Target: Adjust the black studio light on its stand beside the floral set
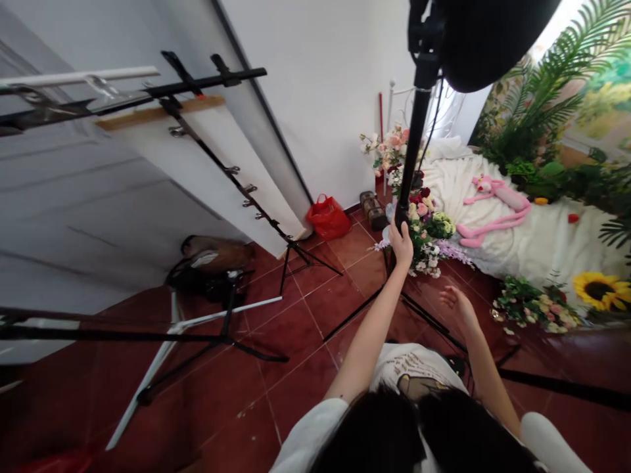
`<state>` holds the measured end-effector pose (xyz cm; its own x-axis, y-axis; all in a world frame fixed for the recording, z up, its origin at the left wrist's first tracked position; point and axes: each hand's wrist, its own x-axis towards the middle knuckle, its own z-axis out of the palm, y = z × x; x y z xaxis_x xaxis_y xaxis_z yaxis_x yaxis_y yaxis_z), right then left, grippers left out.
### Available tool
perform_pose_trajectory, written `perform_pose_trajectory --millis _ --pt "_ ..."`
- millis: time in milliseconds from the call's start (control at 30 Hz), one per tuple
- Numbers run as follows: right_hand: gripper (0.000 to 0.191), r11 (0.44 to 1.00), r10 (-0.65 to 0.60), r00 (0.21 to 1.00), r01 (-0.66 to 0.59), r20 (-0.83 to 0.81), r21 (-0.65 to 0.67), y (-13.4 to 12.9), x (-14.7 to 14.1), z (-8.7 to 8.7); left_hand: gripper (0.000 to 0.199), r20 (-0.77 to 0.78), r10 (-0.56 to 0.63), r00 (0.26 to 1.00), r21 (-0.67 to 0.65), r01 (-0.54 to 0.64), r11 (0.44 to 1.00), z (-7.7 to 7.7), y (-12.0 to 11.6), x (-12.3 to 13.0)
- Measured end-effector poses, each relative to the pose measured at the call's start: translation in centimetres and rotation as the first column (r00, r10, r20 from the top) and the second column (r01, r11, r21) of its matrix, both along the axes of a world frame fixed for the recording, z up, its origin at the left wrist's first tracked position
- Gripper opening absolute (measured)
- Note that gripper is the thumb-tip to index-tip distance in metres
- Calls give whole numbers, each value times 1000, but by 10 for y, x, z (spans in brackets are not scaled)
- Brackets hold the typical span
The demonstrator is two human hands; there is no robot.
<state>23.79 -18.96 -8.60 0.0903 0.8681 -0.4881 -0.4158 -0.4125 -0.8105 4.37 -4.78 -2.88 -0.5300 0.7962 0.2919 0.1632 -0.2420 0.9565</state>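
Note:
My left hand (402,246) is wrapped round the black pole of a light stand (415,138), just below a joint in the upright. A large black lamp head (493,39) sits at the top of the pole, with a thin cable hanging beside it. The stand's dark legs spread over the floor beneath my arms. My right hand (458,305) hovers low to the right of the pole, touching nothing, its fingers loosely bent and apart. Artificial flowers (421,210) stand right behind the pole.
A draped white cloth (552,243) carries a pink plush toy (503,200). A sunflower (599,290) is at the right. On the left are a clamped backdrop stand (217,151) and a white-legged stand (148,387). A red bag (329,217) rests by the wall on the tiled floor (290,328).

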Motion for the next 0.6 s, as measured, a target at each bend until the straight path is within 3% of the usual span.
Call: perform_pose_trajectory --millis 100,167,267,367,433,533,600 --pt "8 981 -160 987 160 8 -107 -32 29 -4 58 -45 78 996 -59 -81 995 -12 -26 26" --pt "8 963 -251 968 250 5 -106 -49 44 -2 64 -56 37 998 -141 -45 989 -25 -42 49" --pt "6 922 -383 924 382 -7 -59 -71 60 4 66 -20 -107 994 -248 99 964 -43 -58 90" --pt "5 874 -485 874 485 -29 -17 -92 69 7 49 75 -320 944 -269 328 905 -50 -65 134" --pt "6 841 -541 840 541 -39 -5 -108 73 8 35 167 -541 824 -236 566 790 -48 -67 164" --pt "8 782 -622 781 623 -47 7 -134 78 9 25 268 -825 498 -110 866 488 -37 -75 207" --pt "8 734 -677 733 679 -65 17 -153 82 10 24 269 -921 284 -16 957 290 -27 -85 235"
